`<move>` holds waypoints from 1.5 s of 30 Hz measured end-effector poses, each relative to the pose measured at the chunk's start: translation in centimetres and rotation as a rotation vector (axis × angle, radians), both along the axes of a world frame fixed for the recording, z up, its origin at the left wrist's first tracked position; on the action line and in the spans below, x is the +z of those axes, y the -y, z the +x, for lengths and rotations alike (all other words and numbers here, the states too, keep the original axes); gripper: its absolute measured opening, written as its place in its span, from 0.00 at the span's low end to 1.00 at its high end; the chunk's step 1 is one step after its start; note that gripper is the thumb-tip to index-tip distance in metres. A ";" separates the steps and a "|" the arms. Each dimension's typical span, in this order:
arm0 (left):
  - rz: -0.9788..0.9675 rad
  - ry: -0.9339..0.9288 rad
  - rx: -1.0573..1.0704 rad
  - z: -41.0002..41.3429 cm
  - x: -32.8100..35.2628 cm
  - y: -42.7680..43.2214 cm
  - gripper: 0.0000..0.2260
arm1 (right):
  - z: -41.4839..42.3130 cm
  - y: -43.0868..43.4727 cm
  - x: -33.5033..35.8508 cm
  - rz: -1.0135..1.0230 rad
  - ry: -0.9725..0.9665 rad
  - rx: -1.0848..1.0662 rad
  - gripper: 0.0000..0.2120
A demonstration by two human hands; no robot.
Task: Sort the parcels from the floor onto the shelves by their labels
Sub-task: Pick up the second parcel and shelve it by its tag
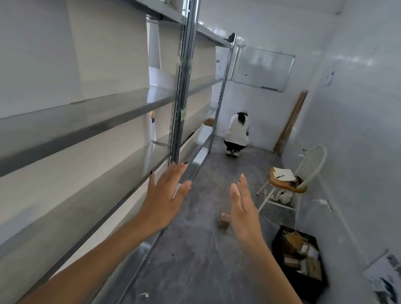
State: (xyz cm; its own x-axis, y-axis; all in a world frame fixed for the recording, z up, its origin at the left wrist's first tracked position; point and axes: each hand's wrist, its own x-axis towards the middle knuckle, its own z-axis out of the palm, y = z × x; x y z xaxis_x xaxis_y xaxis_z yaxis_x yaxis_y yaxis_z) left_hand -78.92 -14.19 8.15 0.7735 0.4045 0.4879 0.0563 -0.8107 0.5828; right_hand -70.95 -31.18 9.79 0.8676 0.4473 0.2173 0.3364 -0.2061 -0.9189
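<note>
1. While both arms reach forward, the left hand (165,196) and right hand (244,210) are spread open, holding nothing.
2. One small parcel (224,219) lies on the floor (192,267) between them.
3. More parcels fill a black crate (281,244) right; metal shelves (74,117) run left.

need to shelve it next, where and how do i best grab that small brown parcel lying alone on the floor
Probably by its two longer side faces, coming straight down from above with one hand. The small brown parcel lies low on the bare floor, free on every side, so a top-down grip meets nothing.
</note>
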 end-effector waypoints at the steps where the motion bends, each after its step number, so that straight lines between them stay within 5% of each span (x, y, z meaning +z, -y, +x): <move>1: -0.006 -0.008 -0.009 0.6 0.0 0.1 0.26 | 0.4 0.0 0.0 -0.006 0.002 -0.018 0.28; 32: -0.062 -0.048 -0.107 24.9 2.3 3.6 0.25 | 23.3 3.8 0.7 0.002 -0.010 -0.088 0.28; 45: -0.081 -0.123 -0.125 33.8 -2.1 3.9 0.25 | 31.6 4.2 -2.3 -0.024 -0.080 -0.103 0.29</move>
State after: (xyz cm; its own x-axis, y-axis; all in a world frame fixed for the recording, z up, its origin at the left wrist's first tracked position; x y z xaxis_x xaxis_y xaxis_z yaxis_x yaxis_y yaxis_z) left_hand -45.17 -18.13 6.02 0.8719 0.3360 0.3562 0.0334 -0.7666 0.6413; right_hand -39.36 -35.34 7.52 0.9233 0.3593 0.1358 0.2380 -0.2575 -0.9365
